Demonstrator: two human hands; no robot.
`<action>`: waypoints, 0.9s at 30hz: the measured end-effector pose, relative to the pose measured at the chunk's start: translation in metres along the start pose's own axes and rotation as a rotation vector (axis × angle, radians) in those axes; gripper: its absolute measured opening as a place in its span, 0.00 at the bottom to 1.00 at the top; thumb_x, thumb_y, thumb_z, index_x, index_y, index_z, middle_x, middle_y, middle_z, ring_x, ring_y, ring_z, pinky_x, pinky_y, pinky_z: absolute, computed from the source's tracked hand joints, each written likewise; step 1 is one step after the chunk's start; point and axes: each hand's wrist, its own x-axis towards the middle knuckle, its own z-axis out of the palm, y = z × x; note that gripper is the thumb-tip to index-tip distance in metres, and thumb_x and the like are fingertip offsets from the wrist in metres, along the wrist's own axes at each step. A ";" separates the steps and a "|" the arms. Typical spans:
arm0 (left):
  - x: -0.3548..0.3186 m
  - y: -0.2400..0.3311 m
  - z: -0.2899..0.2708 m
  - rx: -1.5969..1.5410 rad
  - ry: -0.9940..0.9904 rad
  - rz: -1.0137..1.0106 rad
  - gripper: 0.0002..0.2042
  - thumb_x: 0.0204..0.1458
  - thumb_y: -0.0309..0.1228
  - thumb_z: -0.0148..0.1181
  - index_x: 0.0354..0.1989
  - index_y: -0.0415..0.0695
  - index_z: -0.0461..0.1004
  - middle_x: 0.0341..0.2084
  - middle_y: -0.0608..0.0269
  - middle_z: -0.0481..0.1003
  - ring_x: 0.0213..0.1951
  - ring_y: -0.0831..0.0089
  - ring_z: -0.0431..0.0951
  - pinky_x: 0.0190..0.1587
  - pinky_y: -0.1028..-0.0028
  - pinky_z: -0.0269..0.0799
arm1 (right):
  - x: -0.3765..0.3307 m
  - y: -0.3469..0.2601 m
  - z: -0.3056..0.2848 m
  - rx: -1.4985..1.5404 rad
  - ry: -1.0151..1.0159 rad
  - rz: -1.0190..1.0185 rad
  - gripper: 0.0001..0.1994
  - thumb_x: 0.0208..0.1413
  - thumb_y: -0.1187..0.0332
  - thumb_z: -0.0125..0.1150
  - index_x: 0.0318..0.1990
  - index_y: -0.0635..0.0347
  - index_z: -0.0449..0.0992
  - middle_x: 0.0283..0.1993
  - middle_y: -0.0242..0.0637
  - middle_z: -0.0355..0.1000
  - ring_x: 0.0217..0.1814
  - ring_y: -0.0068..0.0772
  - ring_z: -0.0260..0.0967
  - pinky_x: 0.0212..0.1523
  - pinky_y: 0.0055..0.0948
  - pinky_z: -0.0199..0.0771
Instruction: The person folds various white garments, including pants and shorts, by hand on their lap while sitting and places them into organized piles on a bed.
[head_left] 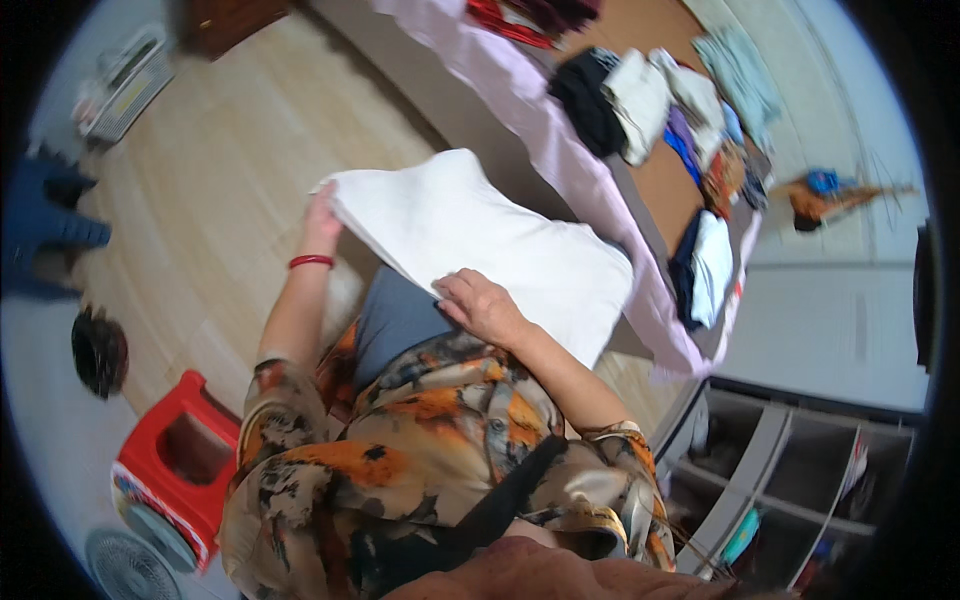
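Note:
A white piece of cloth (480,225), perhaps a garment, spreads over my lap and reaches right toward the bed's edge. My left hand (322,218), below a red bracelet, grips its far left corner. Close to my body, my right hand (485,305) has its fingers bent over the near edge of the same cloth. The fingertips of both hands are partly hidden by the fabric. Under the cloth, my grey trousers (395,325) show.
Ahead and right, a bed (625,215) with pink edging bears a heap of clothes (640,105) and a folded white-and-navy stack (705,265). A red stool (185,450) and a fan (130,565) stand left, near a blue stool (45,230). Grey shelves (770,440) are at lower right.

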 end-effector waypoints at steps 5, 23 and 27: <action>-0.033 0.055 0.025 -0.010 -0.119 0.119 0.17 0.55 0.33 0.53 0.50 0.39 0.68 0.50 0.56 0.71 0.53 0.60 0.69 0.58 0.58 0.63 | -0.103 0.044 -0.037 0.019 0.480 0.475 0.06 0.51 0.73 0.56 0.38 0.60 0.74 0.31 0.40 0.70 0.33 0.35 0.70 0.35 0.29 0.71; -0.041 0.072 -0.006 0.422 -0.033 -0.203 0.13 0.59 0.29 0.42 0.46 0.34 0.67 0.40 0.45 0.74 0.40 0.56 0.77 0.43 0.62 0.77 | -0.162 0.123 -0.088 -0.079 0.832 0.715 0.07 0.52 0.70 0.55 0.34 0.64 0.73 0.32 0.42 0.69 0.31 0.37 0.68 0.33 0.31 0.68; -0.158 -0.030 0.039 0.586 -0.362 -0.548 0.13 0.59 0.29 0.43 0.44 0.31 0.67 0.39 0.43 0.74 0.41 0.59 0.78 0.44 0.63 0.77 | -0.092 0.161 -0.112 -0.182 0.453 0.521 0.11 0.53 0.65 0.53 0.38 0.63 0.75 0.39 0.48 0.71 0.43 0.48 0.68 0.46 0.39 0.67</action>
